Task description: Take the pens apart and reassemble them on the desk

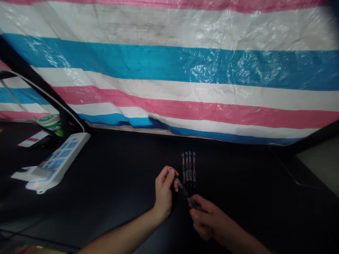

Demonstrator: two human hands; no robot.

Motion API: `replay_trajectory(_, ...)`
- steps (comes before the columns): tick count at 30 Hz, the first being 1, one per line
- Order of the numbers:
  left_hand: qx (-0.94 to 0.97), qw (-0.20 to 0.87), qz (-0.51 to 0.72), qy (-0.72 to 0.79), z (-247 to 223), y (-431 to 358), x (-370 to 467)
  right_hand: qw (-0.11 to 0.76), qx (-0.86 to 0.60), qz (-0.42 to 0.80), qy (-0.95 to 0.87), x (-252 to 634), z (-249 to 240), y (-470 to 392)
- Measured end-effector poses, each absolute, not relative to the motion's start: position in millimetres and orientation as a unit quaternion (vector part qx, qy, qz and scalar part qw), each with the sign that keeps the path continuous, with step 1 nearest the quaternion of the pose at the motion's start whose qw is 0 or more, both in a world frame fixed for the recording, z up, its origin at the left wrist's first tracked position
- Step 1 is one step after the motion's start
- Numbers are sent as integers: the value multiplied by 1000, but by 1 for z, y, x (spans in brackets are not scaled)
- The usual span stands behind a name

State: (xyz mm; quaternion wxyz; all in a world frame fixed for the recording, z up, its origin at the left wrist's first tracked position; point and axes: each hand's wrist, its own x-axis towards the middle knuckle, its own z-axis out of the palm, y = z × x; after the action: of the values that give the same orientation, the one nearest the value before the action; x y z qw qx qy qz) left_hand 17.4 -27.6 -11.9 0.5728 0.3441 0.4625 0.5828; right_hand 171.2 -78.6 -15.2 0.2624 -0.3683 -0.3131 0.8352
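Note:
Between my two hands a dark pen [183, 188] with a clear barrel slants down to the right. My left hand [164, 188] pinches its upper end between thumb and fingers. The lower end, with the clip, sits in the closed fingers of my right hand [205, 216]. Just beyond my hands, several similar pens [189, 168] lie side by side in a row on the black table [119, 173], their clips toward me. Fingers cover both tips of the held pen.
At the left lies a white power strip [63, 158] with a lit red light and a charger [41, 173] on it. Behind it stand a green and white tub [50, 123] and a card [33, 138]. A striped plastic sheet [169, 63] hangs along the far edge.

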Motion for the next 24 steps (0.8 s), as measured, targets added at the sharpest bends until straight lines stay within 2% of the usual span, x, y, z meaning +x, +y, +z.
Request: replay_trajectory(24,341,574,587,458,-11,-29,17,257,-380,843,-280,171,-13,-78)
